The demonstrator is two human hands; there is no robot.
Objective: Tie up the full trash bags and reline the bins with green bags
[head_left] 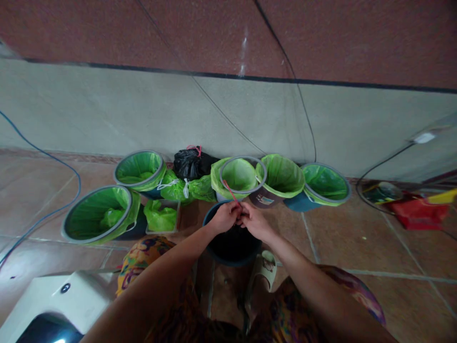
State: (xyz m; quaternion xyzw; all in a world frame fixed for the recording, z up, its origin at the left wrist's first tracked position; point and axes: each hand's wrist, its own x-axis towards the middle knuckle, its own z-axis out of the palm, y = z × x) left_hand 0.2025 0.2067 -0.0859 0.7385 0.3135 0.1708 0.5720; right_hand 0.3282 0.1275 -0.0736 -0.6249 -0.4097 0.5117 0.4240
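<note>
My left hand [225,219] and my right hand [256,223] meet over a dark blue bin [210,216], fingertips pinched close together. Between them is a red drawstring [231,193], one end sticking up and away from me. Black material, apparently a bag [233,245], fills the dark inside of the bin below my hands; its details are lost in shadow. Just beyond the fingers, a loose grey rim ring [264,177] rests across two bins lined with green bags, a pale one [218,178] and a brown one [262,199].
More green-lined bins stand at right [303,202] and left [64,228], [116,174]. A tied black bag [187,164], knotted green bags [202,188] and a tray [177,219] lie among them. A white appliance [67,297] is near left; a red dustpan-like object [417,212] lies right.
</note>
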